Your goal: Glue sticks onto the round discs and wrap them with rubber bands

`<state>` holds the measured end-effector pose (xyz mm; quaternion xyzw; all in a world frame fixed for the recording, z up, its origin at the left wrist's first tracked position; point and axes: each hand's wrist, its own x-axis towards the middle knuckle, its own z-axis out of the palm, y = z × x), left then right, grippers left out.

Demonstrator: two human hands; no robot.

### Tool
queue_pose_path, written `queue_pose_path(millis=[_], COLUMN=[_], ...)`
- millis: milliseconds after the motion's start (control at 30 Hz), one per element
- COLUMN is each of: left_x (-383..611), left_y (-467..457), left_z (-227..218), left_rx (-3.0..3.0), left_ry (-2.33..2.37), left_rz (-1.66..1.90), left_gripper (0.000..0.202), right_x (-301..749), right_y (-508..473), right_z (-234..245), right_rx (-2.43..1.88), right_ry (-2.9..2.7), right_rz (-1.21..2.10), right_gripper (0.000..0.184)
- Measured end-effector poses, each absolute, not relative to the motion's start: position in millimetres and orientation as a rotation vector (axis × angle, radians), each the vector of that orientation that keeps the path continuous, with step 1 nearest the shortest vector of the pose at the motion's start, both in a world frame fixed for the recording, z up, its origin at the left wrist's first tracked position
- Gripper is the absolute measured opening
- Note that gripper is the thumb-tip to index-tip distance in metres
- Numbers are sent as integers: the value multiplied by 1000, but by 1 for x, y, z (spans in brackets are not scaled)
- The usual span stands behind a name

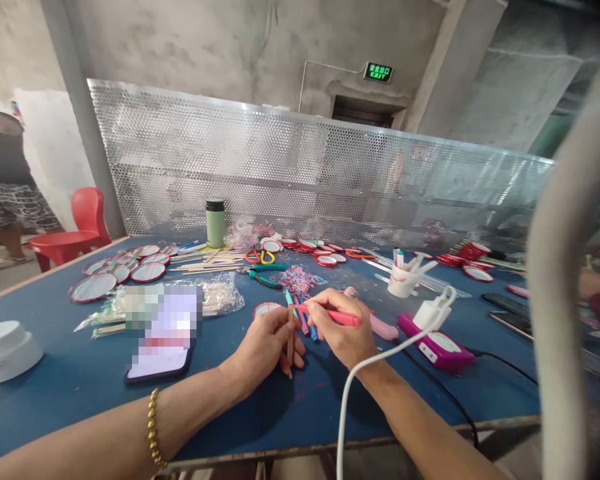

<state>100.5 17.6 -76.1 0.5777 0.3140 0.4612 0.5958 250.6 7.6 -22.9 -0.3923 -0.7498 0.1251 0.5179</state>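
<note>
My left hand (pixel 269 333) is closed around a thin flat wooden stick (pixel 291 350), held upright above the table. In my right hand (pixel 344 337) is a red marker pen (pixel 345 317), gripped like a writing pen, with its tip close to or touching the upper part of the stick. Just behind the hands lie a purple marker (pixel 303 321) and a blue marker (pixel 313 333), partly hidden by my fingers. A red-rimmed round disc (pixel 265 308) peeks out behind my left hand. Small coloured rubber bands (pixel 300 281) are heaped beyond the pens.
A phone (pixel 165 333) and a white jar (pixel 7 351) are on the left. Pliers (pixel 265 277), wooden sticks (pixel 205 267) and a green bottle (pixel 215 223) stand farther back. On the right are a paper cup (pixel 401 283), a purple power strip (pixel 440 350) and a white cable (pixel 347 407).
</note>
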Motion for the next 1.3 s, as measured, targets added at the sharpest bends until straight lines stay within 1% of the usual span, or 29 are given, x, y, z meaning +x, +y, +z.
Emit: queue_pose_path(millis=[933,1300], left_x=[102,101], left_y=[21,21], left_z=[-79,-79], left_rx=[1378,1381], left_ry=[743,754], left_rz=[1069,1069], left_gripper=[25,27], right_x=[249,248], right_y=[7,6], right_z=[-21,-21], right_rx=[-943,-932], right_ry=[-1801,-1802], right_rz=[296,316], right_gripper=[20,21])
